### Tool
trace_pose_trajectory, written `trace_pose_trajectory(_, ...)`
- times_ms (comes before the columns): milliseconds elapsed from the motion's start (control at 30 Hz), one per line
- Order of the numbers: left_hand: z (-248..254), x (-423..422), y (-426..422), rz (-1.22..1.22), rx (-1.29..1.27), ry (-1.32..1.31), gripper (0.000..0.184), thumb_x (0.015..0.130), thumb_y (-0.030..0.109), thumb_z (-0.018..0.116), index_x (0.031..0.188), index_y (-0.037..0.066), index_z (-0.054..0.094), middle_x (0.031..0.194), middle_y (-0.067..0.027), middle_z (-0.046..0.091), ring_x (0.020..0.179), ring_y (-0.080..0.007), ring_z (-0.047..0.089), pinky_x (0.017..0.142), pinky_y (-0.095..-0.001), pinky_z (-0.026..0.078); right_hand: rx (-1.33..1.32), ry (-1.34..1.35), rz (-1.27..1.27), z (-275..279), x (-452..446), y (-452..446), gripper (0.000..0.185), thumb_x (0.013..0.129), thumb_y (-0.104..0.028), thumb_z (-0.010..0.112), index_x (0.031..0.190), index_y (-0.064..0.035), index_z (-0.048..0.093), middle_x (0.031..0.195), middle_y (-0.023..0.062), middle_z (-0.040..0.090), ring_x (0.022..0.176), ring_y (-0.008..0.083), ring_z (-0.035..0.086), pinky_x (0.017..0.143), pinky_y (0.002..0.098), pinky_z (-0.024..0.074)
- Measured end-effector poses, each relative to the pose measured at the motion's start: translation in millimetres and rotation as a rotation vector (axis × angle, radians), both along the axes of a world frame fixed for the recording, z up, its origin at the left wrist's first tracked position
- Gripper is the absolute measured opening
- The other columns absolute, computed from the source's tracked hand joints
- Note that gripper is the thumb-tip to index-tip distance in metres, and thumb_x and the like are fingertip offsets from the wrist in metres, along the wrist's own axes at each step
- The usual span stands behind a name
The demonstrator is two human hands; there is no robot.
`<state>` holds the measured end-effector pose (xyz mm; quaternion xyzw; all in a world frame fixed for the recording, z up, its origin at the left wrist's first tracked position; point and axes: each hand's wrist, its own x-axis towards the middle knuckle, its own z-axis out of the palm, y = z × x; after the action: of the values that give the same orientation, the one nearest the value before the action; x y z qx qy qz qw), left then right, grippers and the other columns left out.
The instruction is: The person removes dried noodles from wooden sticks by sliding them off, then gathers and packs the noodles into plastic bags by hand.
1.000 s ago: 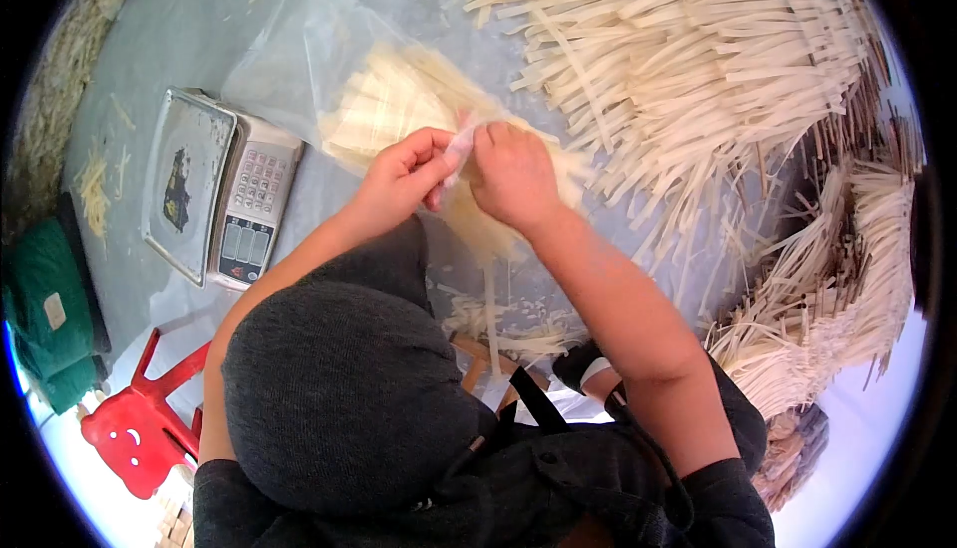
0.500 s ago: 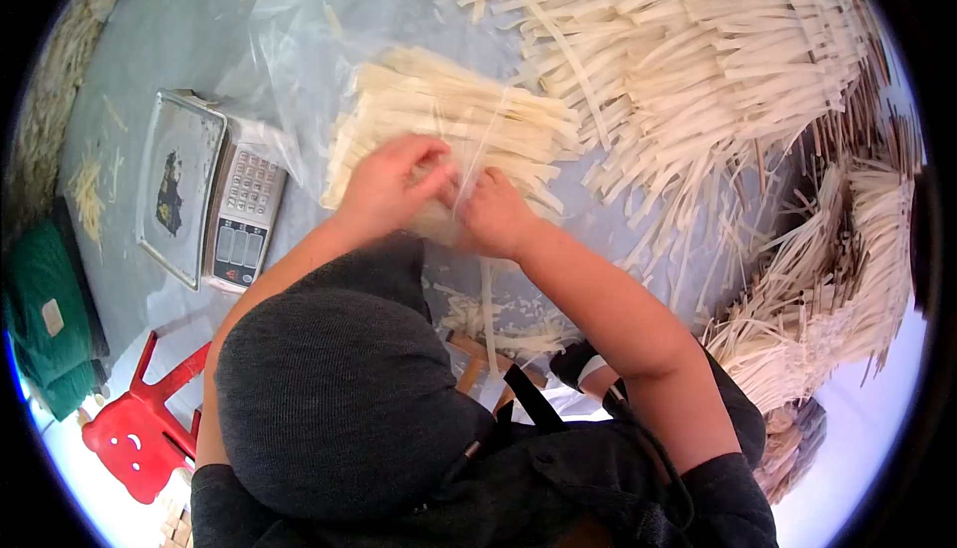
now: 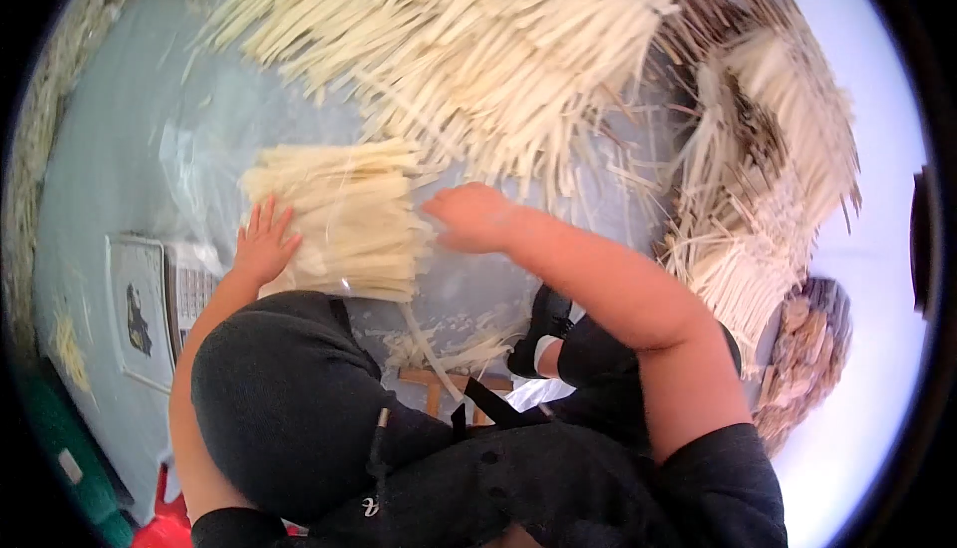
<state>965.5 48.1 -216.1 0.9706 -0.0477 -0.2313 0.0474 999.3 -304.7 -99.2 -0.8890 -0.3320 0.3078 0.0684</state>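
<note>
A flat bundle of pale strips lies in a clear plastic bag on the grey surface. On the bundle's left end rests my left hand, palm down with its fingers spread. My right hand is just beyond the right end of the bundle, its fingers curled in and slightly blurred. Whether anything thin, such as the bag's edge, is between those fingers cannot be made out.
A large heap of loose strips covers the back, with more piled at the right. A scale stands left of my left arm. Green cloth and a red stool are at lower left.
My hands were close together over the bundle and have moved apart, the left now flat on it, the right past its end. The view has shifted, and the heap appears further left.
</note>
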Motion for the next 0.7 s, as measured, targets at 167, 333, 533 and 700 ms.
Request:
trace_pose_trajectory(167,77.3,38.1,-0.9,-0.237,-0.160,0.106,0.051,0.092,0.040,0.054,0.135,0.015,0.051,0.148,-0.0141,0.037,0.133,-0.0338,0.039,0.108,-0.0458,0.034,-0.211,-0.087,-0.125,84.6,-7.4,-102.6,0.038,0.080,-0.028,0.064,0.113,-0.0080,0.059,0.105,0.0148,0.064,0.103,0.0322,0.061,0.085,0.0441,0.0493)
trace_pose_trajectory(333,246.4,50.9,-96.8,-0.220,-0.495,0.088,0.042,0.092,0.025,0.060,0.130,0.007,0.055,0.127,-0.0130,0.059,0.113,-0.0264,0.057,0.100,-0.0364,0.042,-0.266,-0.060,-0.285,141.7,-46.9,-190.7,0.056,0.083,-0.035,0.063,0.132,-0.0106,0.051,0.113,0.0145,0.063,0.105,0.0347,0.059,0.089,0.0447,0.0462)
trace_pose_trajectory(533,334.1,5.5,-229.9,-0.363,-0.824,0.372,0.036,0.094,0.017,0.058,0.129,0.005,0.055,0.119,-0.0028,0.061,0.107,-0.0104,0.055,0.094,-0.0292,0.044,0.091,-0.116,-0.688,126.2,-115.8,-279.4,0.053,0.079,-0.036,0.064,0.123,-0.0066,0.060,0.108,0.0151,0.067,0.103,0.0323,0.062,0.090,0.0403,0.0483)
trace_pose_trajectory(700,324.1,-31.5,-326.7,-0.463,-0.821,0.542,0.030,0.094,0.015,0.059,0.122,0.002,0.060,0.113,-0.0034,0.064,0.104,-0.0109,0.058,0.094,-0.0271,0.044,0.327,-0.110,-1.014,40.6,-196.6,-339.1,0.046,0.078,-0.035,0.063,0.114,-0.0057,0.066,0.104,0.0146,0.069,0.096,0.0318,0.065,0.086,0.0394,0.0499)
